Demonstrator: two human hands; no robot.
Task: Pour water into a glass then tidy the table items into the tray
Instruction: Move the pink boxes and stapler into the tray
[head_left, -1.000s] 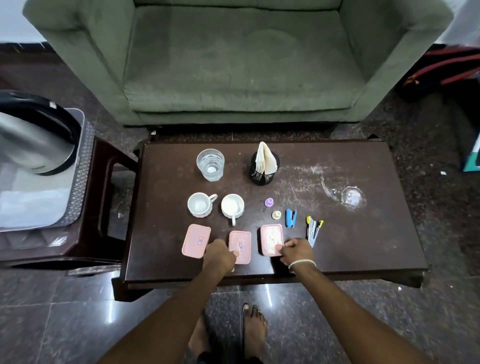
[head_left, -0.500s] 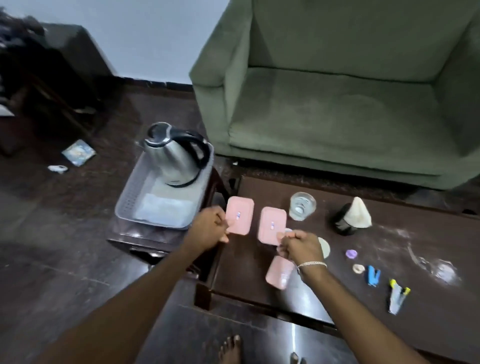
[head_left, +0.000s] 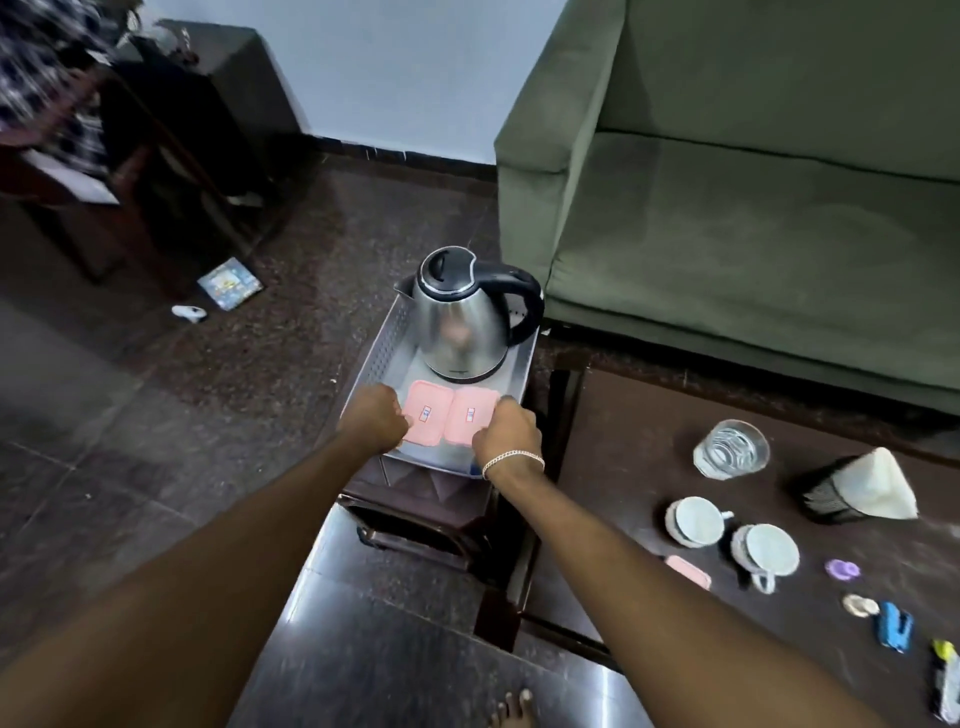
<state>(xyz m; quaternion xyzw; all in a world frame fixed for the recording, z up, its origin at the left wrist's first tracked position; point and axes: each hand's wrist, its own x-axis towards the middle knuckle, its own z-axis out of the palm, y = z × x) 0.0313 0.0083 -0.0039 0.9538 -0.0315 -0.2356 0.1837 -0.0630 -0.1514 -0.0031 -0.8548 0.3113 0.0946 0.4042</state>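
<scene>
Two flat, rounded pink plastic boxes (head_left: 449, 419) side by side in perforated metal tray (head_left: 383, 345), each pinched by one hand's fingers (head_left: 396, 410).

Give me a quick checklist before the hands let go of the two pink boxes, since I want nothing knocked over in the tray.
1. Both flat pink rectangular boxes, left one and right one, are inside the perforated metal tray: ok.
2. Boxes lie side by side, not stacked: ok.
3. Boxes are clear of the stainless steel kettle with black handle: ok, a small gap shows.
4. Boxes rest fully on the tray floor: cannot tell; the left hand and right hand cover their near edges.
5. Third pink box on the dark brown table collected: not ok.
</scene>
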